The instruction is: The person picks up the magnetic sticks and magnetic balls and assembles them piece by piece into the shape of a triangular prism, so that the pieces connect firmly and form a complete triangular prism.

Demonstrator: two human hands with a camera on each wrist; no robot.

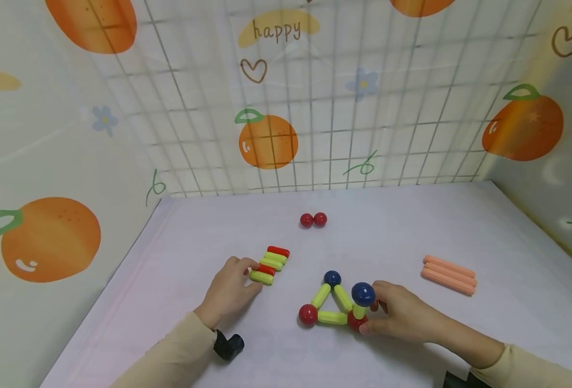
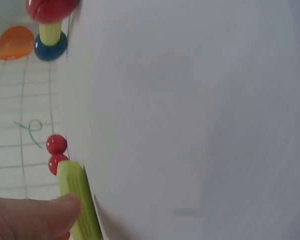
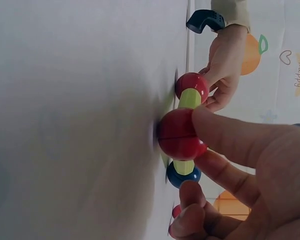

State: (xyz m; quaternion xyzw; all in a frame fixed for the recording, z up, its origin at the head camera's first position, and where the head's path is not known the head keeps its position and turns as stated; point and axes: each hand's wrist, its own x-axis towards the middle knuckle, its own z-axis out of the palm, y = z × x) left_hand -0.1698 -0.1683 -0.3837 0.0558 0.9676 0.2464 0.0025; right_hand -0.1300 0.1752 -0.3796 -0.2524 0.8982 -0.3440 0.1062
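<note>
My right hand (image 1: 399, 315) pinches the red ball (image 3: 180, 134) at the right corner of a flat triangle with its thumb and a finger. Yellow-green rods (image 1: 332, 318) link that corner to another red ball (image 1: 308, 314) and a dark blue ball (image 1: 332, 278). From the held corner a short rod stands up, topped by a larger-looking blue ball (image 1: 363, 294). At left, my left hand (image 1: 230, 288) has thumb and forefinger about the nearest yellow-green rod (image 2: 79, 200) of a row of short red and yellow-green rods (image 1: 273, 260); its thumb lies against that rod.
Two red balls (image 1: 313, 220) sit side by side toward the back of the white table (image 1: 208, 226). Several longer salmon-coloured rods (image 1: 448, 275) lie together at right. A patterned sheet (image 1: 315, 108) over a wire grid stands behind the table.
</note>
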